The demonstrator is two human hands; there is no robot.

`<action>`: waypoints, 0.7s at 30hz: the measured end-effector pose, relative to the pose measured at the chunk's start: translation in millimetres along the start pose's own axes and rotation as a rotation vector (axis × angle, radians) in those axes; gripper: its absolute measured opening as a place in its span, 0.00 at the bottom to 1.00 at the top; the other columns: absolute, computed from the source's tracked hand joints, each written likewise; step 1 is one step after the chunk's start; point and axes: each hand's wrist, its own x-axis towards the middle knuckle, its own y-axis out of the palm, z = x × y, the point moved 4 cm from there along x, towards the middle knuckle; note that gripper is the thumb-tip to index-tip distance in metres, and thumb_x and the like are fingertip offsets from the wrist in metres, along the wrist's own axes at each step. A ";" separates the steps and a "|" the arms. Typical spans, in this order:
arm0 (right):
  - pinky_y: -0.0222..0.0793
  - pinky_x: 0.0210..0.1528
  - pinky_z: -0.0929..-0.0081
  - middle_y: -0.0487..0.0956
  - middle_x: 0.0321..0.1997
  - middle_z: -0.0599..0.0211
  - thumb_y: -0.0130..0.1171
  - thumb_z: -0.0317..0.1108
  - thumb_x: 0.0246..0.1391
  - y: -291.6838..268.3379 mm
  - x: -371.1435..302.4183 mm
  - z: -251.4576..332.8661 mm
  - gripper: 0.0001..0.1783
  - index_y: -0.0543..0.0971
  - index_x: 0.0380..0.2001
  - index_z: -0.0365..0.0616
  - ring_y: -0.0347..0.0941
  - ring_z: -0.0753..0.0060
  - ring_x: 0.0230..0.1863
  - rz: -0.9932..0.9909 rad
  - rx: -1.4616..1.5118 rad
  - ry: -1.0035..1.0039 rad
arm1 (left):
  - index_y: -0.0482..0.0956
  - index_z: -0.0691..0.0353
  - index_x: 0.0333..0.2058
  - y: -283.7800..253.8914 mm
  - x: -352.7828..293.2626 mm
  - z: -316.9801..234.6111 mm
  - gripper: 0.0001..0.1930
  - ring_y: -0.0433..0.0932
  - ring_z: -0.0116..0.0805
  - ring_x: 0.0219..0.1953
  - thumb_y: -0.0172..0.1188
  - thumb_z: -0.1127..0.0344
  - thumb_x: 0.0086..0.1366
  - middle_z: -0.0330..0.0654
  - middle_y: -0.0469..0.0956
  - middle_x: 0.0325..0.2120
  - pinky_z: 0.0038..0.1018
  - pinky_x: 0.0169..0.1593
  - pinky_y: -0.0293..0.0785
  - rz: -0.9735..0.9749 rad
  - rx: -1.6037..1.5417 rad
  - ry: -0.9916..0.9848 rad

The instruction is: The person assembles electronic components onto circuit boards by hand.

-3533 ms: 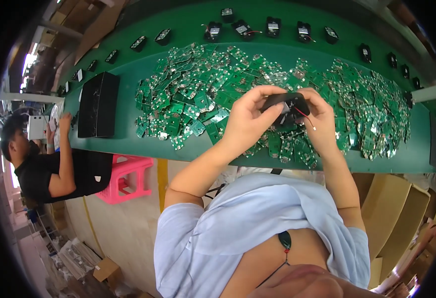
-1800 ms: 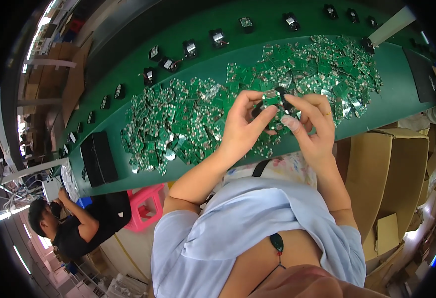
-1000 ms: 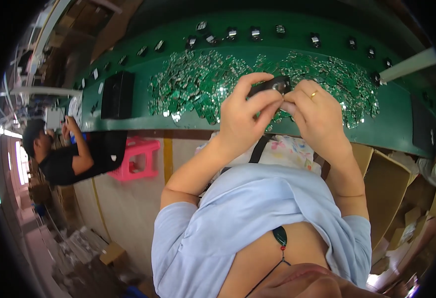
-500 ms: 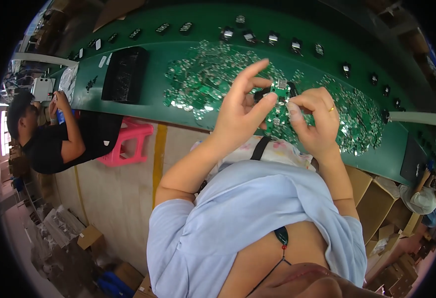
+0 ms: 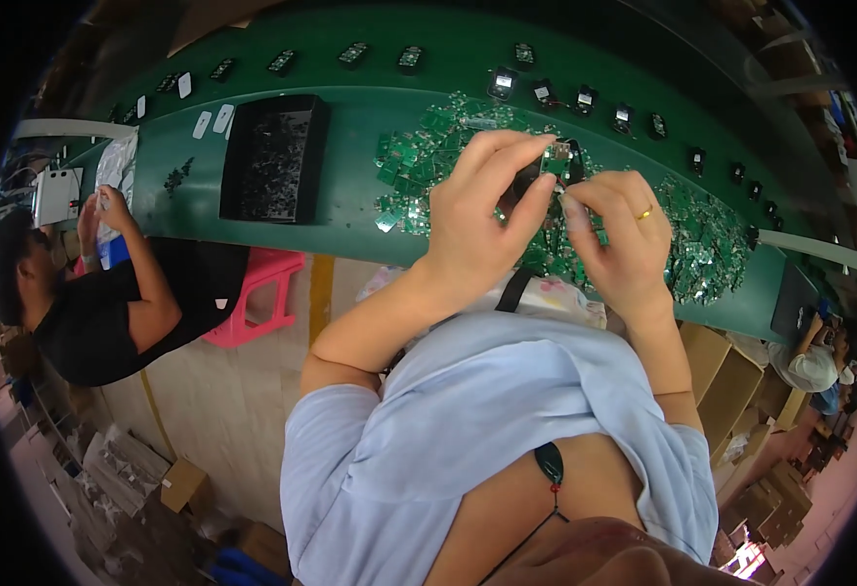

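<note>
My left hand (image 5: 492,195) is closed around a small black casing (image 5: 576,164), which carries a green circuit board (image 5: 558,156) with a silvery metal part. Its thumb and fingers grip the casing from the left, hiding much of it. My right hand (image 5: 624,230) has its thumb and forefinger brought together by the casing's lower edge. Whatever lies between those fingertips is too small to make out. Below and around both hands spreads a heap of loose green circuit boards (image 5: 697,234) on the green table.
A black open box (image 5: 317,161) of small dark parts stands left of the heap. White flat pieces (image 5: 202,124) lie beside it. Black casings (image 5: 585,100) line the far green strip. A co-worker (image 5: 106,303) sits left near a pink stool (image 5: 270,293); cardboard boxes (image 5: 717,381) stand at right.
My left fingers have closed further over the casing, and its board now sits partly behind them. My right fingertips have come up nearer its lower edge. The whole view has shifted somewhat.
</note>
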 end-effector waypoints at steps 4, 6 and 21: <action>0.62 0.27 0.71 0.69 0.29 0.64 0.60 0.21 0.33 -8.8 0.0 1.1 0.13 0.72 0.28 0.39 0.67 0.64 0.27 0.094 -0.095 -0.068 | 0.76 0.62 0.39 8.2 0.0 -3.3 0.13 0.75 0.29 0.23 0.59 0.74 0.53 0.41 0.73 0.34 0.22 0.23 0.71 -0.001 0.106 0.088; 0.61 0.27 0.71 0.69 0.29 0.64 0.59 0.21 0.32 -16.3 -0.4 -4.8 0.14 0.72 0.28 0.39 0.66 0.64 0.27 0.133 -0.084 -0.101 | 0.76 0.62 0.40 15.7 -0.9 -9.1 0.14 0.75 0.31 0.22 0.60 0.73 0.52 0.40 0.73 0.34 0.23 0.23 0.71 0.012 0.179 0.142; 0.62 0.33 0.70 0.65 0.27 0.64 0.56 0.22 0.33 -63.1 -17.6 -56.4 0.10 0.69 0.24 0.38 0.64 0.63 0.30 0.332 0.185 -0.204 | 0.76 0.62 0.39 80.7 -13.3 -34.9 0.13 0.74 0.28 0.21 0.59 0.75 0.52 0.40 0.73 0.31 0.21 0.23 0.71 0.002 0.232 -0.021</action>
